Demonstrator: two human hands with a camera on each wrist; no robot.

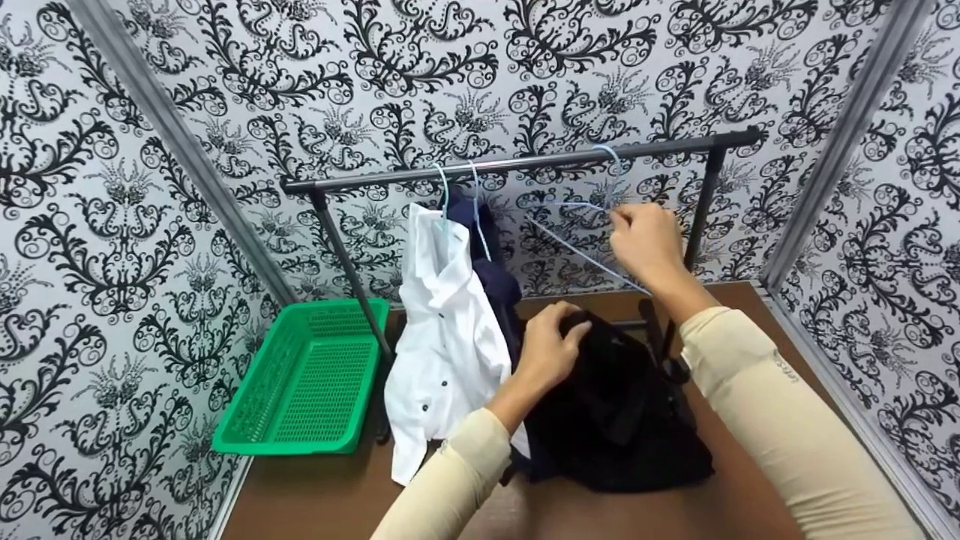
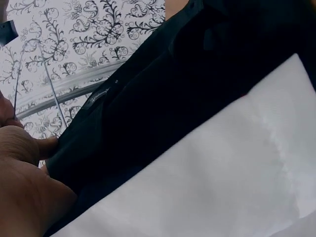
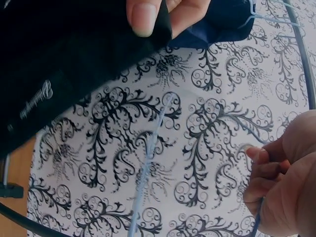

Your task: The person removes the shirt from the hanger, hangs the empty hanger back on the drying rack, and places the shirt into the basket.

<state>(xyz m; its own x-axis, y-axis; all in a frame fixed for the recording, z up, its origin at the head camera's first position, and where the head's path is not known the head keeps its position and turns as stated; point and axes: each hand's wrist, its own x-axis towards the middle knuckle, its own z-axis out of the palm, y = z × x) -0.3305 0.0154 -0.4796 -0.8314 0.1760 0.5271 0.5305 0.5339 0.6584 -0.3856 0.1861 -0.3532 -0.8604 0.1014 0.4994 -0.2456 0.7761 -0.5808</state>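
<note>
My left hand [image 1: 551, 349] pinches the upper edge of a black garment [image 1: 622, 405] between thumb and fingers. The garment drapes down onto the table, a printed label [image 3: 37, 100] showing inside its edge in the right wrist view. Above and to the right, my right hand [image 1: 649, 240] grips a light blue hanger [image 3: 146, 170] just below its hook. That hook loops over the dark rail [image 1: 525, 161], and the hanger tilts, its bar sloping down behind the garment's right side. No cloth is on the visible part of the hanger.
A white buttoned shirt [image 1: 450, 322] and a navy garment [image 1: 495, 281] hang on the rail, left of the black one. A green plastic basket [image 1: 225, 442] stands on the brown table [image 1: 300, 499] at the left. Patterned walls enclose the back and sides.
</note>
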